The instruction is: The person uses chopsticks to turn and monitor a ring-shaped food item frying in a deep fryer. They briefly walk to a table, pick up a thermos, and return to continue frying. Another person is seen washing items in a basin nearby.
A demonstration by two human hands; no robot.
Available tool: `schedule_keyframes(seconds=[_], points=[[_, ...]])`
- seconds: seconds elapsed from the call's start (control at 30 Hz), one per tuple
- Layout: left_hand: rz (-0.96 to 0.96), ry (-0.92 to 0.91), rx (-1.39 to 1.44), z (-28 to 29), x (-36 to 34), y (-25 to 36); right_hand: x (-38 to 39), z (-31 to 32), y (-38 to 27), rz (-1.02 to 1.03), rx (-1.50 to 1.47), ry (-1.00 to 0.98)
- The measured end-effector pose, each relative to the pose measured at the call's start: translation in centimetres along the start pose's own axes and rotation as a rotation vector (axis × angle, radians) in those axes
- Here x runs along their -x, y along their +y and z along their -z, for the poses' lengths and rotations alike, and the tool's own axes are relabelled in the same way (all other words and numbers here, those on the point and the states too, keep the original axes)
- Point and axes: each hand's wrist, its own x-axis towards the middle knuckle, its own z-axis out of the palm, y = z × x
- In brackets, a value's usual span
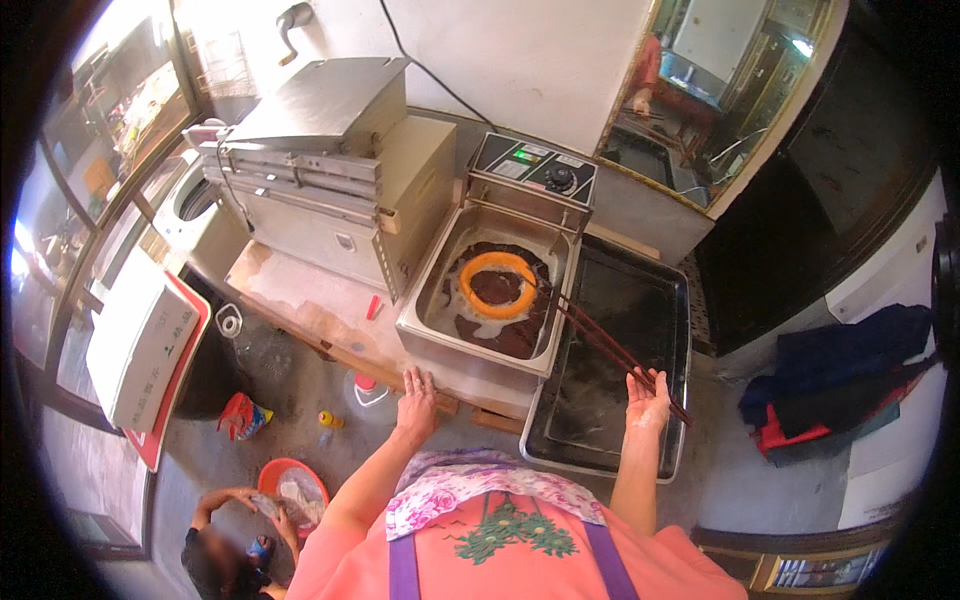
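Observation:
In my right hand (648, 402) are long dark chopsticks (612, 348), held from the side with the fingers closed round them. Their tips reach over the fryer's rim to a golden-orange dough ring (497, 259), which floats in dark bubbling oil. The square steel electric fryer (470, 352) has a control panel (530, 165) with a knob and a lit green display at its back. My left hand (417, 402) rests at the worktop's front edge, fingers stretched out and nothing in it.
A large black tray (660, 430) stands right of the fryer. To the left are a steel machine (300, 210) and a small red object (373, 307). On the floor at lower left, another person (215, 560) handles something pale over an orange basin (318, 480). Clothes (840, 370) lie at right.

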Motion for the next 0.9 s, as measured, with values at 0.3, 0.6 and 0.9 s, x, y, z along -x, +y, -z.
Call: schedule_keyframes(seconds=[0.3,0.6,0.9], points=[[0.026,-0.014,0.023,0.9,0.3,0.4,0.0,1.1,0.5,-0.028,-0.005,0.023],[0.037,-0.07,-0.011,2.3,0.1,1.0,0.7,0.8,1.1,-0.023,-0.003,0.048],[0.055,-0.02,0.088,0.9,0.1,0.7,0.5,1.9,1.8,-0.035,0.03,0.017]])
